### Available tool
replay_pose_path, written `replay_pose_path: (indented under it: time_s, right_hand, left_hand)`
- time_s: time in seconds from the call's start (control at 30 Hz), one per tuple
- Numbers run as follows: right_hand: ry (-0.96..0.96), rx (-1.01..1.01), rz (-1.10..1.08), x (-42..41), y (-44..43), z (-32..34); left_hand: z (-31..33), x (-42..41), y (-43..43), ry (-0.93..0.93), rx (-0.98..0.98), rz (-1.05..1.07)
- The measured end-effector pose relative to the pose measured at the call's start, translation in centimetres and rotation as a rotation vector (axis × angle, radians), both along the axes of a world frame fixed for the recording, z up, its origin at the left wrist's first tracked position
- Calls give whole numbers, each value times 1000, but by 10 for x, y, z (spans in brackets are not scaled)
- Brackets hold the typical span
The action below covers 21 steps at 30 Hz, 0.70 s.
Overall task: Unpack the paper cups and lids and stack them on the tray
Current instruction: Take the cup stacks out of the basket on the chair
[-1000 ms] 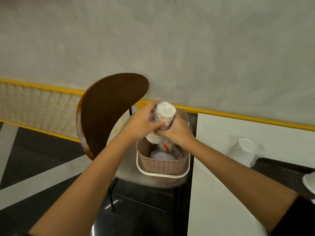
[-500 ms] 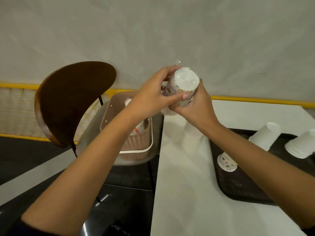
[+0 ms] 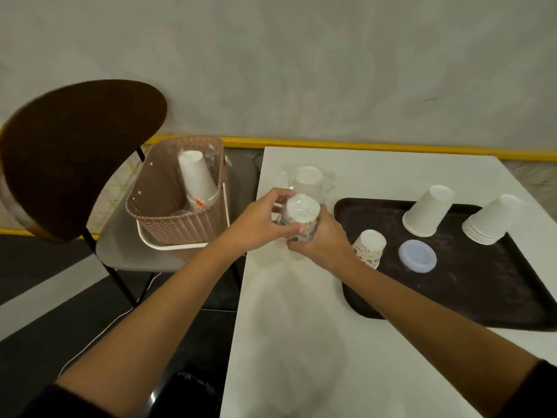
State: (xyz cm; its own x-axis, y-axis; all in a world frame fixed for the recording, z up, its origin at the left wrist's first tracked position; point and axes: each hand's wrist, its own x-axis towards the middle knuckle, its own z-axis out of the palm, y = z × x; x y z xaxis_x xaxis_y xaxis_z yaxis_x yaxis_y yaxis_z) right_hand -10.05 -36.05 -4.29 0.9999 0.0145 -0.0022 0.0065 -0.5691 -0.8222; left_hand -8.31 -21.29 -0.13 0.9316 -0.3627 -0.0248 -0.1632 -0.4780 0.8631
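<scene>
- Both hands hold one sleeve [image 3: 302, 220] of printed paper cups in clear wrap, above the left part of the bench [image 3: 301, 327], its white end turned up toward the camera.
- The left hand [image 3: 262, 224] grips the sleeve from the left, its fingers curled round the upper part.
- The right hand [image 3: 319, 241] grips it from the right and lower down, its fingers wrapped round the printed wall.
- Just behind the hands a second pack [image 3: 309, 178] in clear plastic stands on the bench, white end up.
- The dark tray [image 3: 452, 294] lies on the bench to the right of the hands.
- A printed stack [image 3: 368, 247] stands upside down near the tray's left edge, just beside the right wrist.
- A pale lid [image 3: 417, 256] lies flat on the tray, right of the printed stack.
- Two piles of plain cups stand upside down along the tray's far side: the white stack [image 3: 428, 211] mid-tray and the end stack [image 3: 491, 220] by the right edge.
- Left of the bench a woven basket [image 3: 168, 224] sits on the seat of a chair [image 3: 75, 152].
- A wrapped roll of white cups [image 3: 197, 179] leans inside the basket, narrow end up.
</scene>
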Motion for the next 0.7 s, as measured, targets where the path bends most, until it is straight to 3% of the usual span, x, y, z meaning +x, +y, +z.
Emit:
replay_pose_path:
  time_s: [0.2, 0.4, 0.7]
  right_hand:
    - [114, -80, 73, -4, -6, -48]
    - [168, -3, 33, -4, -5, -72]
    - [151, 18, 37, -4, -8, -48]
  left_hand:
    - [-43, -2, -2, 131, 50, 9]
    - [-63, -7, -5, 139, 46, 37]
    - [-49, -8, 15, 105, 53, 61]
